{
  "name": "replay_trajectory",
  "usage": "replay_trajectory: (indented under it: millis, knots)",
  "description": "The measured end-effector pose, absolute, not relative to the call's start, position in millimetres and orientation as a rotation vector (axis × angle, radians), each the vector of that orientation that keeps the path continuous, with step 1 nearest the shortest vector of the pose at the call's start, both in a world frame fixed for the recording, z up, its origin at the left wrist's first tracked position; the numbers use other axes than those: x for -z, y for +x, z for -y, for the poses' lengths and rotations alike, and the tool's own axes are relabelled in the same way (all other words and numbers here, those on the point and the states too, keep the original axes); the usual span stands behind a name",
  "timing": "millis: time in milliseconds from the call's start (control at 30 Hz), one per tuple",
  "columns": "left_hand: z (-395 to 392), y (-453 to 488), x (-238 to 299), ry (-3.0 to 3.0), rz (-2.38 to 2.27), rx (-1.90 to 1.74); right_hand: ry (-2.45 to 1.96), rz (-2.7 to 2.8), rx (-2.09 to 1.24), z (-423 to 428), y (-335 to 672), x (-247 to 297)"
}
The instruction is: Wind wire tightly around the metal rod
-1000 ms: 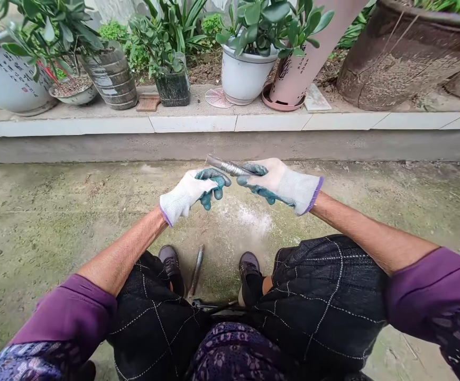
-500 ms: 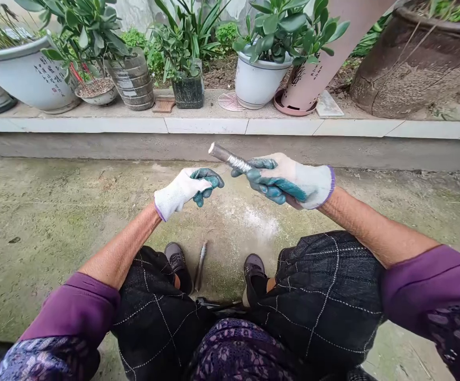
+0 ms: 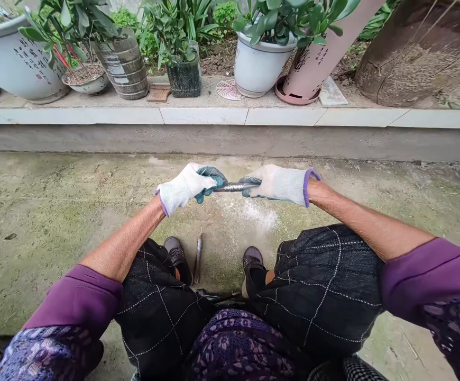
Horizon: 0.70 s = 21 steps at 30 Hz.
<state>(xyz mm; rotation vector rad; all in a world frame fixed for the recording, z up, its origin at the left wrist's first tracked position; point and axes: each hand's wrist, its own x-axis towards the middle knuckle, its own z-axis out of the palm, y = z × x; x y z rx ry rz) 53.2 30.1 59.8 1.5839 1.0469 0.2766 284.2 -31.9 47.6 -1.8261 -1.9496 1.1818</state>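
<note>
A short dark rod (image 3: 236,187) with shiny silver wire wound around its middle is held level in front of me. My left hand (image 3: 192,185), in a white glove with a blue-green coated palm, is closed on the rod's left end. On the right end, my right hand (image 3: 275,182) grips in a matching glove with a purple cuff edge. The wire winding shows between the two hands; both rod ends are largely covered by fingers. Below, a slim stick-like piece (image 3: 199,254) with a pale tip and greyish wrapped section lies on the ground beside my left shoe.
White powder (image 3: 259,217) is scattered on the mossy concrete floor (image 3: 75,196) beneath my hands. Ahead runs a low white-tiled ledge (image 3: 204,115) bearing potted plants, among them a white pot (image 3: 259,66), a pink tall pot (image 3: 309,69) and a large brown jar (image 3: 408,58).
The rod has turned from slanting up in my right hand to lying level. My left hand, previously apart from it, now grips its left end. The view has tilted slightly downward.
</note>
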Motion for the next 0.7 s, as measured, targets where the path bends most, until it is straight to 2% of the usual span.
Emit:
replay_trajectory:
  millis: [67, 133, 267, 433, 567, 700]
  knots:
    - [-27, 55, -59, 1.565, -1.044, -0.322, -1.913, 1.981, -0.991, 30, 282, -51]
    - [-27, 54, -56, 1.518, -1.022, -0.372, -1.99, 1.856, -0.955, 31, 280, -59]
    - [-30, 50, -53, 1.419, -0.936, -0.398, -1.879, 1.521, -1.182, 40, 276, -78]
    - [-36, 52, -52, 1.413, -0.897, -0.383, -1.663, 1.37, -1.446, 45, 274, -84]
    - [-42, 52, -51, 1.499, -0.952, -0.37, -1.55, 1.507, -1.63, 44, 277, -81]
    - [-44, 48, -48, 1.628, -0.961, -0.342, -1.676, 1.86, -1.603, 40, 279, -72]
